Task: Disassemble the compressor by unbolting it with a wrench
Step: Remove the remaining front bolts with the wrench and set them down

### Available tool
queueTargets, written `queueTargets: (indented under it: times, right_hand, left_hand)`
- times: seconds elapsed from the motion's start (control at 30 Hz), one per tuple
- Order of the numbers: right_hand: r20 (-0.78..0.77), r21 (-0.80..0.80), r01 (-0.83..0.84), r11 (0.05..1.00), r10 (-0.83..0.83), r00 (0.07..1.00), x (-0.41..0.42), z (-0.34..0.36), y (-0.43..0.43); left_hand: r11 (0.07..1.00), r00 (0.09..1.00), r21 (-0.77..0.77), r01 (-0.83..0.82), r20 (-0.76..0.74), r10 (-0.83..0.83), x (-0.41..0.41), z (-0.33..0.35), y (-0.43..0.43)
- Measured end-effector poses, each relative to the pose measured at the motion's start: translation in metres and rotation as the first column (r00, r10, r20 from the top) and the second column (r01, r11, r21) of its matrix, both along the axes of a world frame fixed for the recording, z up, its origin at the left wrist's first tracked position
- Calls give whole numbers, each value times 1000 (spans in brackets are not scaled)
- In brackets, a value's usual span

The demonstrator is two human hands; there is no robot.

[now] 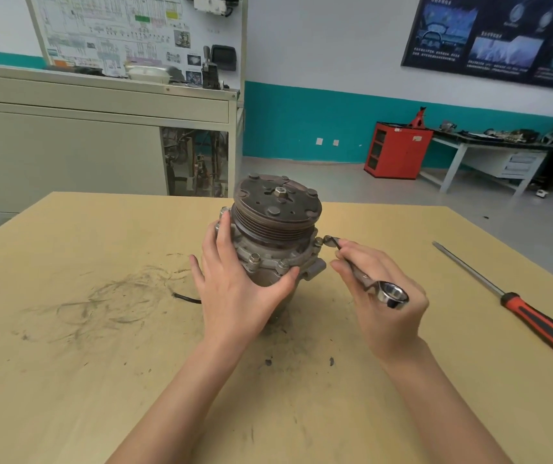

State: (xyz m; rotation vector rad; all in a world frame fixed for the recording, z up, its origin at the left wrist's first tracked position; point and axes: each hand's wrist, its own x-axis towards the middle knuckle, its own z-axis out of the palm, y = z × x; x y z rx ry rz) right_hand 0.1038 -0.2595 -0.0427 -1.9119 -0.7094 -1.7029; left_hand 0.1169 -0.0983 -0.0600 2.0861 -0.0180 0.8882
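The compressor [277, 222] stands upright near the middle of the tabletop [84, 380], toward its far edge, with the grooved pulley and clutch plate facing up. The left hand [235, 296] grips its body from the near left side: the fingers reach up along the left of the flange and the thumb curves across the front, just below a flange bolt. The right hand [385, 316] is just to the right of the compressor and pinches the shank of a combination wrench [362, 277]. The wrench's ring end sticks out toward the near edge, and its open end lies at a bolt [318, 242] on the right of the flange. Whether the open end is seated on the bolt head is too small to tell.

The left hand hides the lower left part of the housing, and the right hand's fingers cover much of the wrench's shank. A short black wire [186, 298] shows from behind the left hand.

A screwdriver [509, 303] with a red and black handle lies by the tabletop's right edge, well apart from the hands. Dark grease smears [101, 303] mark the left half of the tabletop. Beyond the tabletop stand a grey training cabinet [67, 145], a red cabinet [397, 152] and a cluttered workbench [489, 145].
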Motion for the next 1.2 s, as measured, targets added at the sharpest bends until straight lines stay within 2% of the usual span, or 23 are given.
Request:
queueTargets:
  times: [0.27, 0.43, 0.53, 0.6, 0.63, 0.7, 0.73, 0.8, 0.93, 1.0, 1.13, 1.2]
  right_hand:
    - [34, -90, 31, 995, -28, 999, -3, 3, 7]
    - [123, -201, 142, 969, -119, 985, -5, -8, 11]
    - [49, -123, 69, 990, -63, 997, -6, -16, 6]
    - [-143, 131, -172, 976, 190, 971, -8, -19, 2]
    - [-229, 334, -305, 892, 390, 892, -9, -19, 0]
    - [-232, 683, -400, 611, 701, 674, -6, -17, -6]
    - [-206, 778, -388, 495, 784, 586, -3, -14, -11]
    - [-197, 854, -360, 375, 874, 444, 8, -5, -26]
    - [-262, 897, -305, 321, 940, 219, 55, 22, -52]
    - [-346, 903, -243, 355, 935, 82, 86, 32, -56]
    - [-433, 901, -172, 398, 852, -294, 139, 37, -35]
    - [-454, 891, -172, 420, 806, -381, 151, 37, -20]
  left_hand:
    - [1000, 1000, 1, 3, -1, -3, 0, -1, 0]
    - [1000, 1000, -3, 3, 0, -3, 0, -1, 0]
    - [1000, 1000, 1, 5, 4, -5, 0, -1, 0]
    - [1000, 1000, -4, 5, 1, -5, 0, -1, 0]
    - [1000, 1000, -6, 8, -2, -8, -1, -1, 0]
    - [1000, 1000, -9, 16, -6, -16, -1, -1, 1]
    - [1000, 1000, -8, 18, -5, -18, -1, -1, 1]
    - [1000, 1000, -9, 22, -1, -22, -1, 0, 1]
    - [999, 1000, -16, 28, -2, -28, -2, 1, 1]
    - [1000, 1000, -11, 25, -6, -25, -2, 1, 2]
    - [1000, 1000, -6, 7, 7, -7, -1, 1, 1]
    - [1000, 1000, -5, 5, 10, -5, -1, 1, 1]
